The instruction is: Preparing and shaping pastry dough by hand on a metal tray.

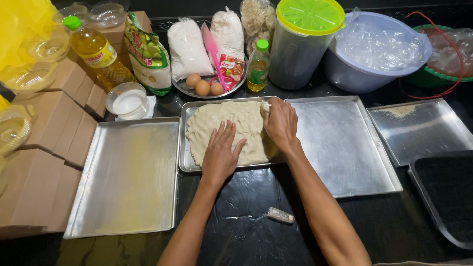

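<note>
The left hand (220, 150) lies flat, fingers spread, on the pale dough (231, 129) filling the small metal tray (184, 148). The right hand (280, 123) grasps a dough lump at the sheet's far right edge.

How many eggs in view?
3, on the round metal plate behind the dough tray: egg one on the left, egg two in the middle, egg three on the right. Bags on the plate may hide more.
</note>
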